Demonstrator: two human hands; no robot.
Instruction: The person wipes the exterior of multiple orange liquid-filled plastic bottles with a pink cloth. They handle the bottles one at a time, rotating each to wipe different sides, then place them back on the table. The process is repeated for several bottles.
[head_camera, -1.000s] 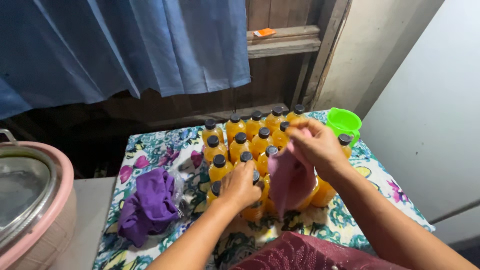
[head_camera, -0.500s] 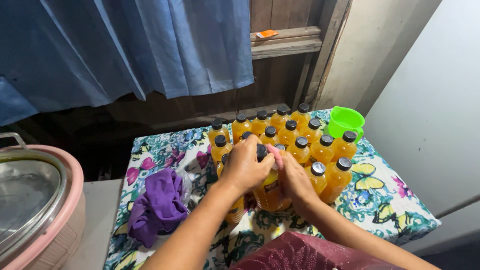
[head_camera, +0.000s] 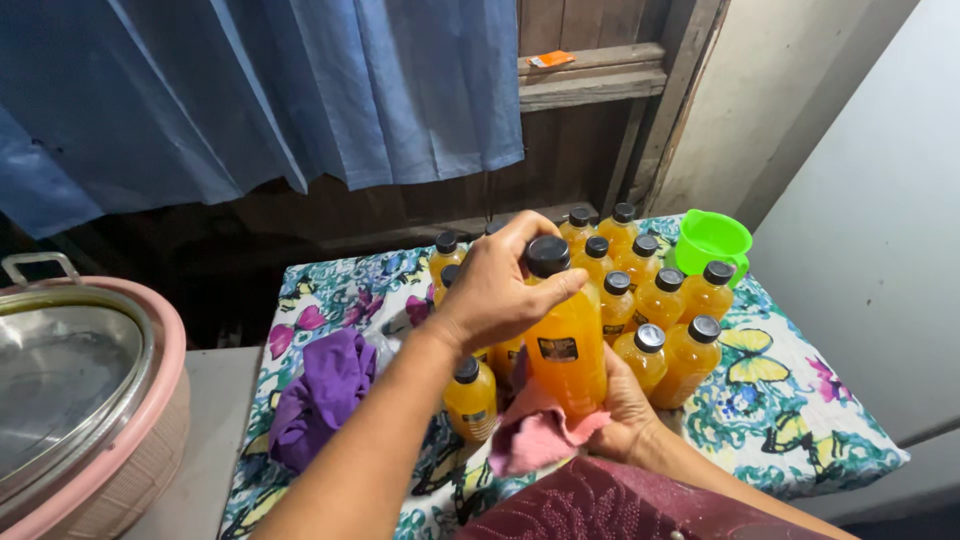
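Now the tall plastic bottle of orange juice (head_camera: 566, 345) is lifted up closer than before.
It stands straight, black cap on top, above the butterfly-print surface (head_camera: 790, 420). Left hand (head_camera: 497, 290) fingers wrap its neck; right hand (head_camera: 622, 410) fingers press a pink cloth (head_camera: 535, 435) around its bottom, beside the other small orange bottles (head_camera: 655, 300).

The left hand (head_camera: 497, 290) grips the neck and black cap of a clear plastic bottle of orange liquid (head_camera: 566, 345), while the right hand (head_camera: 625, 415) cups its base through a pink cloth (head_camera: 535, 435). More black-capped orange bottles (head_camera: 655, 295) stand clustered at two o'clock from it on the butterfly-printed tablecloth (head_camera: 800, 420), with a green plastic cup (head_camera: 712, 240) beyond them. A crumpled purple cloth (head_camera: 320, 390) lies at nine o'clock, and a pink-rimmed metal basin (head_camera: 70, 390) sits farther left.
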